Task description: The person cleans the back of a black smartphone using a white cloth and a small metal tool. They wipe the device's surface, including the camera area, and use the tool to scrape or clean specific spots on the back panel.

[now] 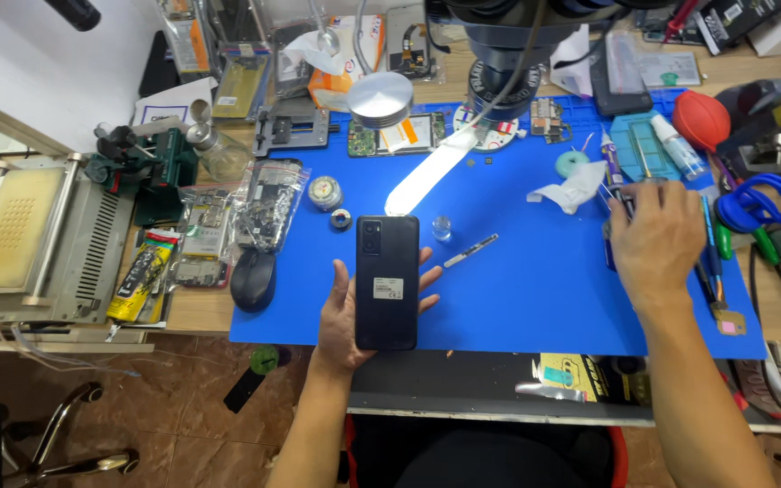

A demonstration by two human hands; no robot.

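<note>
Repair bench, seen from above: a wooden tabletop (201, 312) crowded with gear, brown tiled floor below.

Blue work mat (517, 298): covers most of the tabletop in front of me.

Grey heating press (33, 239): far left, off the mat.

Microscope head (508, 36): hangs over the top edge of the mat, dark and partly cut off.

Black smartphone (387, 282): lies back side up on my left hand, long axis pointing away from me, camera cluster at the far end, a small white sticker near the middle; it sits above the near centre of the mat.

My left hand (350, 316): palm up, fingers spread loosely under the phone, cradling rather than clamping it.

My right hand (657, 237): palm down at the right edge of the mat, fingers curled onto a row of hand tools (711, 271); whether it grips one I cannot tell.

Black mouse (253, 280): just left of the mat.

Red rubber blower (701, 120): upper right.

Small metal strip (471, 250): loose on the mat, right of the phone.
</note>
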